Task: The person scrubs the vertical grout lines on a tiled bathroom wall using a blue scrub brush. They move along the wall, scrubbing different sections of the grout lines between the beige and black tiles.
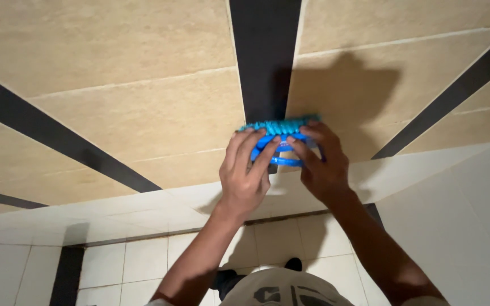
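We're pressing the blue scrub brush (282, 136) against the beige wall tiles (143, 113), left hand (246, 173) and right hand (321, 161) both wrapping its handle. We're working the dark stripe (265, 56); nothing's showing how much is scrubbed.

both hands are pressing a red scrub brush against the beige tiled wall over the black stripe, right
Not quite: the scrub brush is blue, not red. The head view shows the left hand and right hand both pressing it against the beige tiled wall over the black stripe.
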